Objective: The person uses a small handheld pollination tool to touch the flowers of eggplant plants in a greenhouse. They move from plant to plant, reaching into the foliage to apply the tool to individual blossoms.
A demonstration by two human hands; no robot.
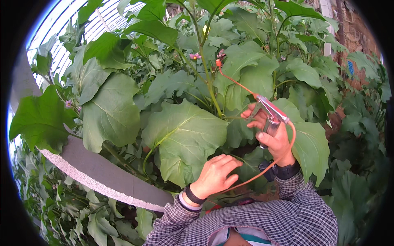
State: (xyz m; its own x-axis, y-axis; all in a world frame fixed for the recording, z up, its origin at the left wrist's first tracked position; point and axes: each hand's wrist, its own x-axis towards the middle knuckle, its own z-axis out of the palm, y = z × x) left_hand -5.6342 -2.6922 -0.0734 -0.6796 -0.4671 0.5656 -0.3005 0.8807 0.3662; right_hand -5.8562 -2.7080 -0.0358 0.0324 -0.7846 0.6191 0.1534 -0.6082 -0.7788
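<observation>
A small hand sprayer [271, 108] with a metal and red body rests in my right hand [272, 132], its thumb across the dark cylindrical grip. From its front a thin orange wand rises to the upper left and ends in a red nozzle [219, 63] near a pink eggplant flower. An orange hose [267, 168] loops from its rear down past my right wrist. Lower and to the left, my left hand [218, 176] is loosely curled, with nothing seen in it, beside a broad eggplant leaf [187, 129]. A green eggplant stem [211, 86] stands left of the wand.
A curved grey slab with a rough pale edge [101, 190] crosses the lower left, close to my left forearm. Dense eggplant foliage surrounds both arms. Ribbed greenhouse roofing [104, 15] shows at upper left, and a brown wall [358, 37] at upper right.
</observation>
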